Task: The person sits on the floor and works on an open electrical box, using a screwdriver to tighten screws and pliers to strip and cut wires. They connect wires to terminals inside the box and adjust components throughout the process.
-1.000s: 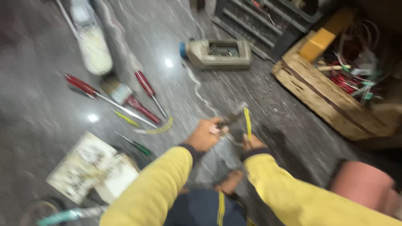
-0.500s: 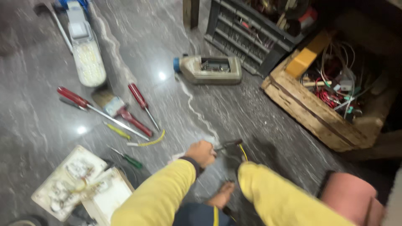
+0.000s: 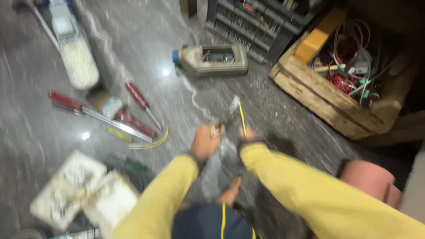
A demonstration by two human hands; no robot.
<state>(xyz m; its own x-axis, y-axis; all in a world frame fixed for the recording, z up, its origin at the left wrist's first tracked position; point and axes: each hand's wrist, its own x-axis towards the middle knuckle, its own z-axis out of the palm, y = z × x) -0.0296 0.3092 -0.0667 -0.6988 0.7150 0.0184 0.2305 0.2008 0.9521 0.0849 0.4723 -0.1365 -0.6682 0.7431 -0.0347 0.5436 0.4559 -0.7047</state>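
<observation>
Blurry view, looking down at a grey stone floor [image 3: 40, 128].

Left hand [image 3: 206, 140]: clenched around the handle end of a small dark tool [image 3: 226, 118], maybe pliers, too blurry to be sure. Right hand [image 3: 248, 134]: mostly hidden behind its yellow sleeve [image 3: 310, 186], fingers curled, touching a thin yellow wire [image 3: 241, 118]. Cannot tell how firmly the wire is held. Wire and tool close together, just above the floor, between the two hands, in the middle of the view. A bare foot [image 3: 230, 194] under the arms, close to the hands.

To the left on the floor: two red-handled screwdrivers [image 3: 137, 99], a long one with a red handle [image 3: 66, 102], a small green one [image 3: 133, 163] and a curved bit of yellow wire [image 3: 157, 140]. Near the bottom left, flat white plates [image 3: 75, 190], dirty. Farther up, a clear bottle of white bits [image 3: 79, 62] lying down.

Ahead of the hands, a beige plastic jug [image 3: 217, 59] on its side with a blue cap. Behind it, a dark drawer box [image 3: 256, 26]. On the right, a wooden crate [image 3: 327, 102] full of wires, with a yellow block [image 3: 316, 42] at its edge. A pink round thing [image 3: 372, 179] near the right sleeve.
</observation>
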